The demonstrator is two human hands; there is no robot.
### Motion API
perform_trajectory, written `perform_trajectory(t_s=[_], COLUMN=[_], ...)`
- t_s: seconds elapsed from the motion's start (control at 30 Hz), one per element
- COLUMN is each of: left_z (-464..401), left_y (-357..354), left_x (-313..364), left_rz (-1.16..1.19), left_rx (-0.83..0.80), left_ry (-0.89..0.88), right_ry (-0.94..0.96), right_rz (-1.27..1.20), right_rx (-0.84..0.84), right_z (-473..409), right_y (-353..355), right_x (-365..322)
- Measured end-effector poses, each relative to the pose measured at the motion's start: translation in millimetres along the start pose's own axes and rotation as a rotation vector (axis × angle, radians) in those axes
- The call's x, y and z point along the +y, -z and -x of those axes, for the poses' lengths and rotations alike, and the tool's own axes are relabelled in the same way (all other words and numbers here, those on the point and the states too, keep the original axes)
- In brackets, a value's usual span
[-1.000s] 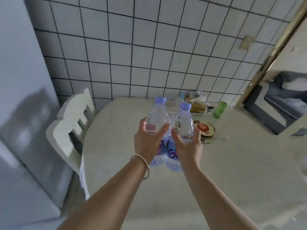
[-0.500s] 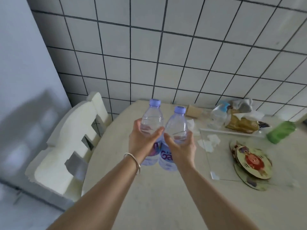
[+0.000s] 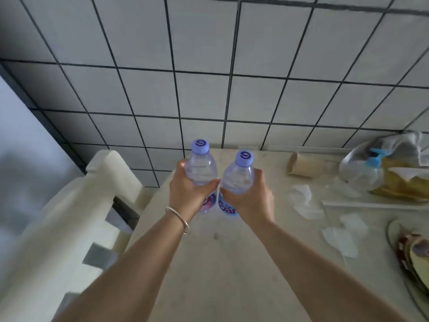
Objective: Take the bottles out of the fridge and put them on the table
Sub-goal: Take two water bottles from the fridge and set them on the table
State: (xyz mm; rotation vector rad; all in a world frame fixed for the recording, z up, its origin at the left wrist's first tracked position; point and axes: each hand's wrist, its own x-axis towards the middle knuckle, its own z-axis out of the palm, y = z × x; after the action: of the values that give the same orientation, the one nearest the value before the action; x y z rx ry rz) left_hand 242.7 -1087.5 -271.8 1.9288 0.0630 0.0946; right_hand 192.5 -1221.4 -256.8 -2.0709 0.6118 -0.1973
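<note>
Two clear water bottles with lilac caps stand upright side by side over the far left part of the beige table (image 3: 209,263). My left hand (image 3: 185,194) is wrapped round the left bottle (image 3: 201,168). The right bottle (image 3: 239,177) is gripped by my right hand (image 3: 253,201). Both labels are partly covered by my fingers. Their bases are hidden, so I cannot tell whether they touch the tabletop. The fridge is a pale surface (image 3: 21,140) at the far left.
A cream chair (image 3: 69,228) stands against the table's left edge. On the right lie a cardboard tube (image 3: 304,167), crumpled tissues (image 3: 301,201), a plastic bag with food (image 3: 383,173), and round coasters (image 3: 413,256). A tiled wall (image 3: 209,66) backs the table.
I have come closer to the table and the view has tilted down. Both bottles stay in my hands and now sit lower, near the table's back left corner.
</note>
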Motion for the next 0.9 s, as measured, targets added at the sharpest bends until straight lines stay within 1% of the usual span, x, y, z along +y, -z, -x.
perform_trajectory(t_s=[0.07,0.23,0.33,0.63,0.8,0.9], left_z=[-18.2,-46.7,-56.1,-62.1,-67.6,-71.8], left_y=[-10.1,-25.0,-29.5,-34.6,-29.8,-25.2], left_x=[-7.1,-17.7,-26.9,-38.8,-58.6,-54.4], left_rz=[-0.009,-0.038,-0.039,-0.057,-0.066,-0.070], left_rx=[0.008,-0.037,-0.024,0.051,-0.033,-0.103], left_ry=[-0.006,-0.036,-0.048,-0.073,-0.061,-0.057], right_ry=[-0.003,-0.019,-0.017,0.000,0.028,-0.003], right_rz=[0.000,0.006,0.021,0.021,0.009,-0.023], right_rx=[-0.002,0.002,0.012,-0.026,-0.067,-0.130], right_z=[-17.8,-52.6,-65.0,-72.8,-68.3,-65.7], right_y=[-11.2,-29.0,-36.7,-44.5,-44.0,-40.6], right_x=[3.6,13.2,17.2,18.4,16.1,13.1])
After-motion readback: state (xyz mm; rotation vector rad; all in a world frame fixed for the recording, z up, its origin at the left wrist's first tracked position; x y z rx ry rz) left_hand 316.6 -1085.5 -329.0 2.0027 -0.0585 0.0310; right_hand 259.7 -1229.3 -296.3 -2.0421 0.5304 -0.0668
